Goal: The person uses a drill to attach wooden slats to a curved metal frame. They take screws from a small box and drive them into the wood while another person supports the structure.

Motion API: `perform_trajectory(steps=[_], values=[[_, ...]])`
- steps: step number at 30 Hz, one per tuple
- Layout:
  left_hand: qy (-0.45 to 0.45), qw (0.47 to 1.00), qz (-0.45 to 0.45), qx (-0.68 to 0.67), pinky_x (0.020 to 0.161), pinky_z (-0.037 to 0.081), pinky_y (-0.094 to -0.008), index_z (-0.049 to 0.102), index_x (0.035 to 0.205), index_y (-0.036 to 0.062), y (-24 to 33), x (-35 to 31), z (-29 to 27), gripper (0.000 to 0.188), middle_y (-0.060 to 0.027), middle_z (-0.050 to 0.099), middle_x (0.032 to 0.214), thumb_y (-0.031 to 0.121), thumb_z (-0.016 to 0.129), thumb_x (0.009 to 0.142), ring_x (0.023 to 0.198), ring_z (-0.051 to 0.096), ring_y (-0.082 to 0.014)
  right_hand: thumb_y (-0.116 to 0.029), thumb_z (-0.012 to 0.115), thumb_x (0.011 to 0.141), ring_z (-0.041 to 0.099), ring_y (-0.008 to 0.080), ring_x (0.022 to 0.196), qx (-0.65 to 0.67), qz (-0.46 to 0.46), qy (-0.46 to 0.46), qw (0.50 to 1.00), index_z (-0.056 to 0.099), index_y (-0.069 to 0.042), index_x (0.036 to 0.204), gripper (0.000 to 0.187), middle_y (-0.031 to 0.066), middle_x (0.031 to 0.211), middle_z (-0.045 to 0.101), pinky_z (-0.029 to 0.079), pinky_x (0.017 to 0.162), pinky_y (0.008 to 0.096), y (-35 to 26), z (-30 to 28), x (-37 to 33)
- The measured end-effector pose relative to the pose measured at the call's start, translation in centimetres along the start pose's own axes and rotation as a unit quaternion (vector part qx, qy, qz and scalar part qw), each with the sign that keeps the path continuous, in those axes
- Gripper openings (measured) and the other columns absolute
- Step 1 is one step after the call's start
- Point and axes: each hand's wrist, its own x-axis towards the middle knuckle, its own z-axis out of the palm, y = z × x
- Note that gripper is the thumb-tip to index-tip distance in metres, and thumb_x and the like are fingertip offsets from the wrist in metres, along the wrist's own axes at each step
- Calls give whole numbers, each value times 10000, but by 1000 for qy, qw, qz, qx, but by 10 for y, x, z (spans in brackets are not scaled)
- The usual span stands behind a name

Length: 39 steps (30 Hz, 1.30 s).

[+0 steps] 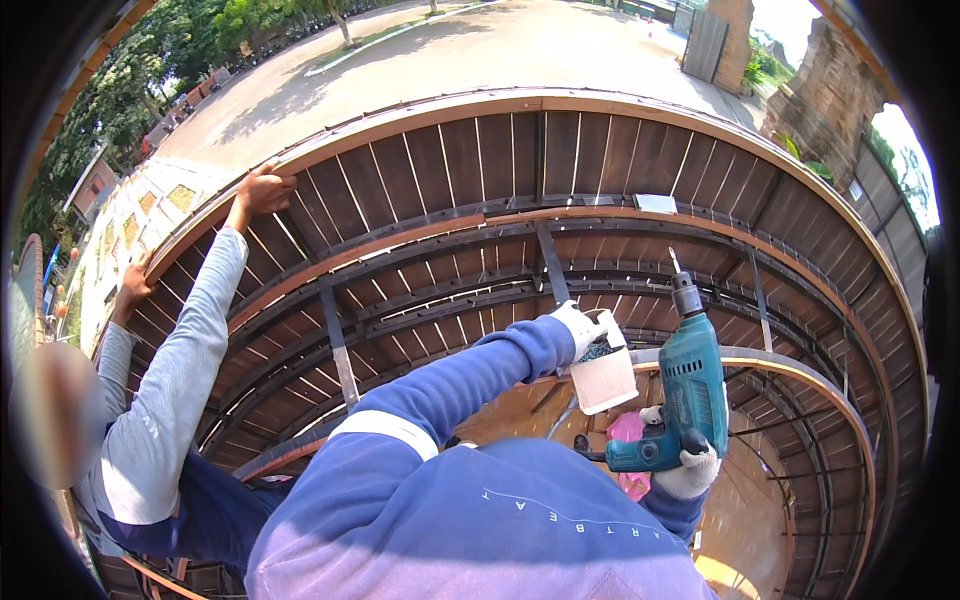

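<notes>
From your head camera you are looking down over a tall gate of dark wooden slats (600,150) on a metal frame, its capped top rail arching across at twelve o'clock. Your right hand (688,472), gloved in white, is wrapped fully shut around the pistol grip of the teal power drill (690,385), which sits at about four o'clock from the centre; the bit points up toward the slats, so the tool is held ready near the frame rails rather than pressed against anything that I can make out. Your left hand (578,328), also gloved, is closed on the rim of a small white plastic cup (605,378) just at nine o'clock of the drill, held upright and close by; it seems to hold small dark pieces, though they are too small to tell. Over at ten o'clock, a co-worker's hand (262,190) grips the top rail, apparently steadying the gate.
</notes>
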Motion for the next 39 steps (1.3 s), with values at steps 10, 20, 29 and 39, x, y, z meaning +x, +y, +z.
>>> perform_trajectory(steps=[10, 20, 29, 39], values=[[182, 707, -159, -665, 828, 577, -299, 724, 1186, 44, -33, -39, -12, 201, -87, 766, 1083, 91, 679, 995, 928, 712, -153, -110, 880, 640, 719, 427, 1013, 56, -13, -13, 998, 346, -1, 1566, 1074, 292, 1312, 616, 645, 833, 514, -5, 26, 13], [191, 601, -80, -772, 975, 597, -342, 672, 1258, -28, -19, -55, -28, 318, -118, 746, 1132, 79, 733, 965, 1037, 735, -203, -240, 973, 669, 734, 391, 1047, 45, 26, -46, 998, 378, 19, 1546, 1091, 274, 1332, 630, 663, 801, 469, -2, 40, 29], [156, 664, -132, -719, 902, 600, -335, 711, 1181, 3, -13, -34, -10, 234, -101, 767, 1056, 83, 728, 961, 971, 743, -191, -269, 978, 651, 742, 386, 1005, 34, 26, -37, 998, 353, 17, 1561, 1141, 278, 1329, 626, 668, 748, 477, -4, 37, 22], [126, 978, -133, -98, 941, 534, -452, 790, 1076, 189, 4, -18, -9, 205, -94, 727, 998, 297, 658, 962, 1007, 673, -354, -134, 868, 603, 724, 385, 1041, 35, -2, 2, 999, 369, 17, 1563, 1093, 269, 1337, 624, 649, 799, 467, 3, 21, 15]])
